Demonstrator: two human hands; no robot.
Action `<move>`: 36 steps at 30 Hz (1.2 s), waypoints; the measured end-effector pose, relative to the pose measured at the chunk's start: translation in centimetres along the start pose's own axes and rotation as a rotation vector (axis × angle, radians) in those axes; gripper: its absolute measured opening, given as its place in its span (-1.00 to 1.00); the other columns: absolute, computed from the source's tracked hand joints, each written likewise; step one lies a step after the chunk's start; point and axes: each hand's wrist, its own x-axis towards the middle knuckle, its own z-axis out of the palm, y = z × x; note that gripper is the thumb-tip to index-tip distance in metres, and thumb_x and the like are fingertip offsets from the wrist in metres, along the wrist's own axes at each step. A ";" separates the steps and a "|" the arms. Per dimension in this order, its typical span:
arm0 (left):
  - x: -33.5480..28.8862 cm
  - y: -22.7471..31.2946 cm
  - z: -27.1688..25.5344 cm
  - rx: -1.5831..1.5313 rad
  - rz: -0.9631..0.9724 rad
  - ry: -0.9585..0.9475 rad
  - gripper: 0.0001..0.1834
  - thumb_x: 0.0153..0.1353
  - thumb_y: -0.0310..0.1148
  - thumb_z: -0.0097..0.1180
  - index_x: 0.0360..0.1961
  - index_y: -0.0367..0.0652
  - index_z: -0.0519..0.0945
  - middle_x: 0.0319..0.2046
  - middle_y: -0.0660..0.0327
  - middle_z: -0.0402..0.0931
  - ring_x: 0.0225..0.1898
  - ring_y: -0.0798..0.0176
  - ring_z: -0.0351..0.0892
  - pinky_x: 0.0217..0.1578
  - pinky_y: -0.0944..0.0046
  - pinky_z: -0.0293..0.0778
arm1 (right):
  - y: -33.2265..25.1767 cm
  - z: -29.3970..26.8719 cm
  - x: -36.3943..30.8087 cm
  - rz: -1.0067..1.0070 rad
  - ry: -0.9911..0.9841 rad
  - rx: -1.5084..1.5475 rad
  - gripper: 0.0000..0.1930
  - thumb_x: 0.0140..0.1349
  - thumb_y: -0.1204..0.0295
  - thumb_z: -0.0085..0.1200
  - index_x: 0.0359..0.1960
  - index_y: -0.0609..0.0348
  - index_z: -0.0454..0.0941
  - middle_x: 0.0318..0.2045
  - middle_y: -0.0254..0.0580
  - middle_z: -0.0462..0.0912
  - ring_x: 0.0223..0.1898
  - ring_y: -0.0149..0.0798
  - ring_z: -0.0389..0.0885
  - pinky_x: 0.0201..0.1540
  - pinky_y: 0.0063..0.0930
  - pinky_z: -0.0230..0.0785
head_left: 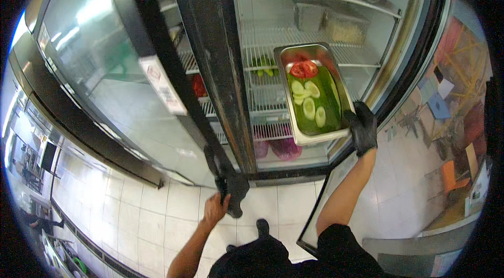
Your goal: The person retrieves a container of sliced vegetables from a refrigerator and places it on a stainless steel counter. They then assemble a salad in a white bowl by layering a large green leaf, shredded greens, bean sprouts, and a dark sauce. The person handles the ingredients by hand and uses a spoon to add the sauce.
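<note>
My right hand [362, 130], in a black glove, grips the right near edge of a deep steel pan [311, 140] and holds it tilted before the open fridge. Inside the pan, tomato slices [303, 69] lie at the far end. Pale cucumber slices [308, 109] rest on a green leaf-like sheet [329, 100]. My left hand [214, 210] is bare and closed on a limp black thing that looks like a glove [235, 194]. It is beside the lower edge of the open left glass door [157, 131]; whether it touches the door is hidden.
Wire shelves [294, 36] hold clear containers [341, 25], green peppers [263, 65] and purple cabbage [286, 148]. A dark post [212, 52] divides the fridge. The right glass door [331, 194] stands open by my right arm. An orange chair [451, 177] stands farther right on the tiled floor.
</note>
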 end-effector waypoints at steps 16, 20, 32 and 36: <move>-9.3 -2.0 -14.5 -1.333 -0.473 0.003 -0.12 0.39 0.37 -0.37 0.32 -0.23 0.35 0.14 0.06 0.51 0.11 0.14 0.51 0.22 0.05 0.34 | -15.7 12.3 -22.7 -0.020 -0.915 0.122 -0.81 0.24 0.42 0.20 -0.20 0.28 0.57 -0.38 -0.27 0.58 -0.33 -0.43 0.48 -0.24 -0.48 0.38; -23.4 -6.6 -25.9 -1.380 -0.422 0.302 -0.14 0.34 0.32 -0.12 0.40 -0.15 0.25 0.23 0.12 0.41 0.17 0.18 0.43 0.18 0.07 0.36 | -17.9 26.4 -34.7 -0.259 -1.177 0.145 -0.64 0.26 0.38 0.22 0.04 0.28 0.55 -0.18 -0.10 0.66 -0.21 -0.27 0.63 -0.10 -0.36 0.50; -48.1 -14.6 -41.6 -0.974 -0.811 1.255 -0.47 0.26 -0.32 0.12 0.23 -0.25 0.36 0.03 0.10 0.52 -0.02 0.25 0.56 -0.03 0.17 0.55 | -45.9 43.6 -64.8 -0.841 -1.417 0.343 -0.61 0.20 0.33 0.19 0.05 0.18 0.56 -0.03 0.05 0.60 0.05 0.05 0.56 0.12 -0.18 0.43; -54.4 -20.6 -46.1 -0.946 -0.830 1.379 -0.50 0.27 -0.38 0.15 0.21 -0.26 0.37 -0.04 0.11 0.56 -0.07 0.26 0.58 -0.09 0.22 0.57 | -51.2 50.1 -76.1 -1.239 -1.527 0.203 -0.63 0.13 0.36 0.24 0.01 0.08 0.61 -0.12 0.07 0.61 -0.10 0.11 0.61 -0.01 -0.09 0.48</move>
